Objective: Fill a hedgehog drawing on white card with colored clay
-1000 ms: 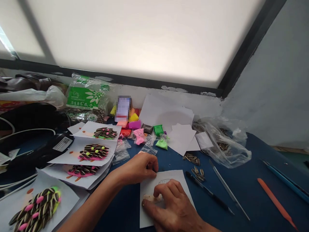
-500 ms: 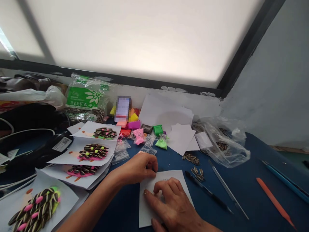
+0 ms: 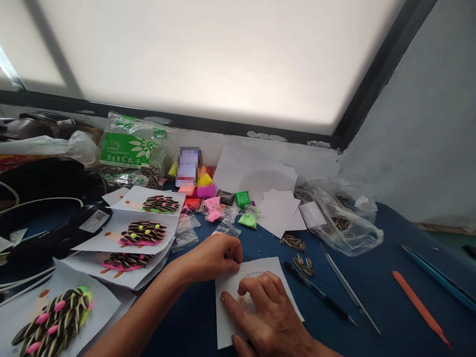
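Observation:
A white sheet of paper [image 3: 228, 327] lies on the blue table in front of me. It carries a drawn pattern of small marks near its top, and a peach-coloured patch shows partly between my right fingers. My left hand [image 3: 216, 255] is closed, its fingers curled and the thumb tip at the sheet's upper left edge. Over the sheet's middle rests my right hand [image 3: 269, 312], fingers apart and one fingertip pressed on the paper; it hides much of the drawing. Right of the sheet are a black pen [image 3: 320, 293] and striped sunflower seeds [image 3: 304, 266].
Hedgehog pictures [image 3: 143, 233] made with seeds and clay stack at left. Colourful clay packets [image 3: 213, 208] lie behind my hands. A clear bag of seeds [image 3: 344, 225], a metal-coloured tool [image 3: 349, 287], an orange tool [image 3: 420, 307] and a blue tool [image 3: 441, 275] are at right.
The sheet has turned slightly under my hands, and more of its drawn pattern and the peach patch now shows. Both hands keep nearly the same place.

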The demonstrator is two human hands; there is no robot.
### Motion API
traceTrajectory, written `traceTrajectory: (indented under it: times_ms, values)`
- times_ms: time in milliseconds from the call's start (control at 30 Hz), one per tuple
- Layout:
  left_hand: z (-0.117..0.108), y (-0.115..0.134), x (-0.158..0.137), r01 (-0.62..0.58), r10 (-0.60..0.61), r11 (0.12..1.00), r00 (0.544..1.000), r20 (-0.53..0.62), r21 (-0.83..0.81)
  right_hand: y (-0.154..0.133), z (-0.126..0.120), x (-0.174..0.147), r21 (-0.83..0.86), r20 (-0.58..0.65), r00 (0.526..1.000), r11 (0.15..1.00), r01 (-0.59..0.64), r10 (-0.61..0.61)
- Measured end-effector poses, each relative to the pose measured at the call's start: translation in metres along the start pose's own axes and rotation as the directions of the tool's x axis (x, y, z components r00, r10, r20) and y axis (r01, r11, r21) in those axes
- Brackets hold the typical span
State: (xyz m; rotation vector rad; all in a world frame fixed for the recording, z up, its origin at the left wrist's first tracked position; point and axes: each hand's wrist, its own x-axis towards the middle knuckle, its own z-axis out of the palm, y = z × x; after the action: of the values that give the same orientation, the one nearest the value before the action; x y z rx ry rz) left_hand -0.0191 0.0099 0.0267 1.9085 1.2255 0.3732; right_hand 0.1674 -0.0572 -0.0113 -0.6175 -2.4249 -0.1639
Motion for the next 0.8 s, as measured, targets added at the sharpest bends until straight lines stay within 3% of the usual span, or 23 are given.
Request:
traceTrajectory:
  times_ms: [533,633,800]
  values:
    - [0.001,-0.001,-0.001,-0.002,0.002,1.0,1.0,-0.009,-0.004,-0.003,0.001,0.002,0.009,-0.041,0.999,1.0,-0.003,0.004]
    - [0.001,-0.001,-0.001,-0.021,0.022,1.0,1.0,-0.021,0.007,-0.001,-0.005,0.002,0.076,-0.066,0.997,0.997,-0.033,0.038]
    - [-0.003,0.003,-0.004,-0.023,0.025,0.999,0.998,-0.058,0.037,0.004,-0.02,0.001,0.304,0.006,0.981,0.935,-0.185,0.193]
